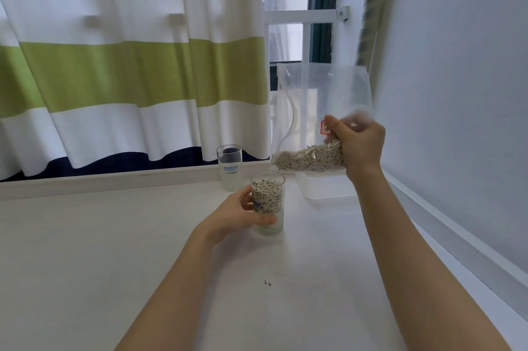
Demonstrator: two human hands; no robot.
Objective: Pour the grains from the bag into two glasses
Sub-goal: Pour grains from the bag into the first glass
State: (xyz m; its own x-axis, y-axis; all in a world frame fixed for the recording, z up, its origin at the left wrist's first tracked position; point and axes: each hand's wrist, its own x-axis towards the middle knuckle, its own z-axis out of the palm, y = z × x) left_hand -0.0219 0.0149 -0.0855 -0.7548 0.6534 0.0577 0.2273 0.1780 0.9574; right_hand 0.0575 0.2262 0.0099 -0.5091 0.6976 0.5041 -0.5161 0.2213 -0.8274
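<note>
I logged the near glass (pixel 268 203) as full, left hand (pixel 243 215) wrapped around it on the table (pixel 114 236). Far glass (pixel 229 166) was empty. Right hand (pixel 357 145) clutched the bag (pixel 320 110), upright, grains (pixel 308 160) remaining. Roughly half done.

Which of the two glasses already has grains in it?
The nearer glass, gripped by the left hand, is filled nearly to its rim. The glass behind it, by the curtain, looks empty.
</note>
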